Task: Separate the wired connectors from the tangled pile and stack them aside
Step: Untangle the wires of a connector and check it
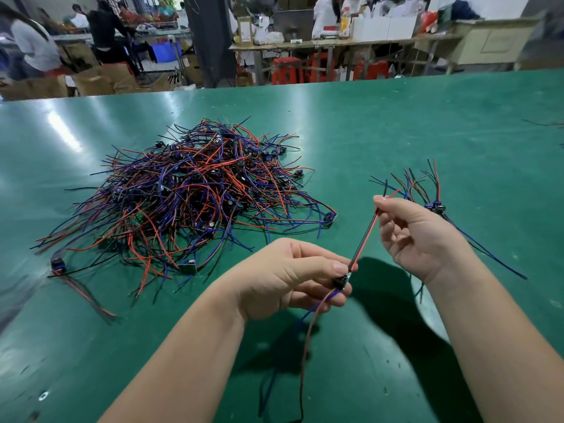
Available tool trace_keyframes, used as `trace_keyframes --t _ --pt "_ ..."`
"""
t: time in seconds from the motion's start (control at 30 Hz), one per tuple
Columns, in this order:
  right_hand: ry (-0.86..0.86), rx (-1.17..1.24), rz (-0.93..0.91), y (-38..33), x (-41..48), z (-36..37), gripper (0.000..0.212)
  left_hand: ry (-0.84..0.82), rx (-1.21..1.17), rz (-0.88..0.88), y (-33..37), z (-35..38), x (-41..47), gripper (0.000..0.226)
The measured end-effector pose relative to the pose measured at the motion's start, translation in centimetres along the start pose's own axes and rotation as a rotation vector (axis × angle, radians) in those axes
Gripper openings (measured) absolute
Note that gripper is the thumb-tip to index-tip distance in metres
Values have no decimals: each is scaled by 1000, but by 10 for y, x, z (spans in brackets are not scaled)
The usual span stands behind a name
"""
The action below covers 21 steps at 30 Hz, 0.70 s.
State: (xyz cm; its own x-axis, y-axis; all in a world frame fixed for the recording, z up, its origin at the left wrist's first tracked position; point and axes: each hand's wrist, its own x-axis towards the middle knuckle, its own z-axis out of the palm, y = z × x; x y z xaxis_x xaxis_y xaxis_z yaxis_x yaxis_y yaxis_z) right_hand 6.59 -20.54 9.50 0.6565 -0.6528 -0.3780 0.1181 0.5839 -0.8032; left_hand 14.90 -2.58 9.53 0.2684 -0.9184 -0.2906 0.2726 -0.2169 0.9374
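Observation:
A big tangled pile [189, 196] of red, blue and black wired connectors lies on the green table [427, 123], left of centre. My left hand [287, 276] pinches the small black connector [341, 281] of one piece above the table. Its red and black wires [364, 236] run up to my right hand [418, 236], which pinches them near their tips. A blue and a brown wire hang down from the connector. Behind my right hand lies a small stack [427, 193] of separated connectors, wires fanned out.
One stray connector [58, 265] lies at the pile's left edge near the table's front left. Beyond the far table edge stand cardboard boxes [91, 82], red stools [287, 70], other workbenches and several people.

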Motion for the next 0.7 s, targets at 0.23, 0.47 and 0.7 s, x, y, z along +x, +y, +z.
trace_keyframes --t 0.23,0.47,0.7 --pt "44 228 1 1 10 -6 26 -86 50 9 0 -1 -2 17" --pt "-135 -192 -60 17 7 0 3 38 -447 237 5 0 5 13" --pt "-507 -201 -139 40 -15 22 24 385 -471 375 -2 3 15 30"
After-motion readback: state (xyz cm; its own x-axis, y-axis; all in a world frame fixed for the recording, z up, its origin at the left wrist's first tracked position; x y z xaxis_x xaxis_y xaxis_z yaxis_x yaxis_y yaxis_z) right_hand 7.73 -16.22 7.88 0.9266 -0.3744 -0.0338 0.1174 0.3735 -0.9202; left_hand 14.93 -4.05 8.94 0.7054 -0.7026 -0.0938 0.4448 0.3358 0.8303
